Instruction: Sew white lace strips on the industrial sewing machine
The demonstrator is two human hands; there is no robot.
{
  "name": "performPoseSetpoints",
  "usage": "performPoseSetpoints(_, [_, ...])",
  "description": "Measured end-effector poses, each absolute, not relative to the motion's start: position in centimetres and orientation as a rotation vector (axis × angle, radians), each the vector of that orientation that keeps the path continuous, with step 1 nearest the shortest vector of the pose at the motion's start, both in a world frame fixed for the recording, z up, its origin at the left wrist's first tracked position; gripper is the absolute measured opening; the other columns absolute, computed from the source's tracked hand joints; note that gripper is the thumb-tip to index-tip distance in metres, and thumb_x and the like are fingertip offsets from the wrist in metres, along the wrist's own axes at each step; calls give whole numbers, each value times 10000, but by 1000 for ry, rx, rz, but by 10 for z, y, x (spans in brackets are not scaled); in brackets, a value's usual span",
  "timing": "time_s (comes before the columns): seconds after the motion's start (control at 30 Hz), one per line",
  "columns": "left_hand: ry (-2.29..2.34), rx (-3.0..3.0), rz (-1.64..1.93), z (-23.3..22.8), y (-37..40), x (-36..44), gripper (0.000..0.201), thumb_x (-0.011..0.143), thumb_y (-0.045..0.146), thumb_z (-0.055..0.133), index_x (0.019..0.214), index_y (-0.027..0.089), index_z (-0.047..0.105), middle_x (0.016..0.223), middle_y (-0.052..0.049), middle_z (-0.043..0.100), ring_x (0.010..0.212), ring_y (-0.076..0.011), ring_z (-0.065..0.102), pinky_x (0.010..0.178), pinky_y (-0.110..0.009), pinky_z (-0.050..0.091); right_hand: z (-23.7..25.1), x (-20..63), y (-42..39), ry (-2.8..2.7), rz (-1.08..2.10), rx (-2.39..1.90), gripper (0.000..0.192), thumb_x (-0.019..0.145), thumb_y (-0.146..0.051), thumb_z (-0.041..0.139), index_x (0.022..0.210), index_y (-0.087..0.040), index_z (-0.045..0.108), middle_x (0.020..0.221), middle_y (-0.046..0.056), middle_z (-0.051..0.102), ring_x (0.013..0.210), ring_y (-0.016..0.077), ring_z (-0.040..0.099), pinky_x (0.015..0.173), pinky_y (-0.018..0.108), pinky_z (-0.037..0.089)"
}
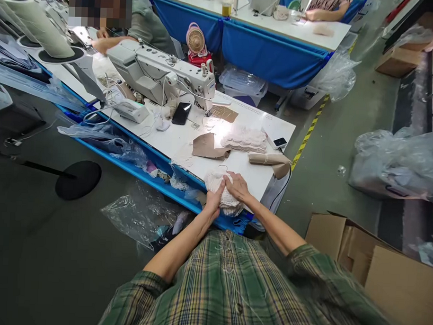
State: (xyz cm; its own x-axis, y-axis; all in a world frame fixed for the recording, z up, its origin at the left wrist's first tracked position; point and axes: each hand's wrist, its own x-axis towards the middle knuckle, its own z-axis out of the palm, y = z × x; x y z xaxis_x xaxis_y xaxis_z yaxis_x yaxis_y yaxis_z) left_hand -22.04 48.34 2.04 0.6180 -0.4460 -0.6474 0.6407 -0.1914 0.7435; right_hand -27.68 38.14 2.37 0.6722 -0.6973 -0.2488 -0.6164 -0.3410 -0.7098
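Note:
A bundle of white, lacy-looking fabric [231, 206] lies at the front edge of the white sewing table. My left hand [214, 201] grips its near left side, thumb up along the cloth. My right hand [237, 187] is closed over its right side, fingers bent onto the top. The two thumbs almost meet. Beyond my hands lies a flat stack of similar white pieces [246, 139]. Next to it are a brown paper piece [209, 147] and a rolled brown piece [269, 159]. A sewing machine [170, 68] stands behind, its lamp lighting the tabletop.
A phone [181, 113] and a small white device [276, 139] with a cable lie on the table. A blue cloth trough [131, 166] hangs along the table's front. Cardboard boxes [393, 277] stand to the right. Another person [150, 30] sits at the far left.

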Motion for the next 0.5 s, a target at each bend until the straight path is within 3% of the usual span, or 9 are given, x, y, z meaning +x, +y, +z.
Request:
performPoseSetpoints(0.1, [175, 1335, -1024, 34, 493, -220, 687, 630, 545, 852, 1114, 93, 666, 1072, -188, 730, 1047, -329, 701, 921, -437, 569, 29, -279, 405, 994, -204, -1846, 584, 1012, -537, 229, 1257, -174, 617, 1188, 124, 678, 1120, 245, 602, 1012, 404, 439])
performPoseSetpoints(0.27, [81, 1162, -1023, 60, 515, -207, 676, 540, 430, 894, 1106, 125, 684, 1092, -127, 739, 1073, -333, 684, 964, -416, 550, 48, -270, 435, 888, -329, -1561, 828, 985, -613, 17, 1219, -101, 624, 1125, 135, 707, 1030, 221, 655, 927, 332, 510])
performPoseSetpoints(0.4, [37, 1035, -1026, 68, 532, -191, 706, 543, 483, 845, 1142, 158, 660, 1160, -111, 717, 1185, -366, 619, 1010, -448, 520, 65, -254, 452, 838, -352, -1471, 780, 980, -648, 101, 1286, -128, 595, 1182, 122, 693, 1134, 238, 620, 979, 347, 495])
performPoseSetpoints(0.5, [11, 943, -1149, 65, 548, -181, 735, 572, 551, 781, 1176, 162, 627, 1183, -132, 700, 1268, -403, 553, 1042, -514, 485, 70, -246, 462, 888, -322, -1471, 728, 968, -660, 223, 1446, -158, 447, 1364, 131, 591, 1344, 262, 478, 1094, 396, 416])
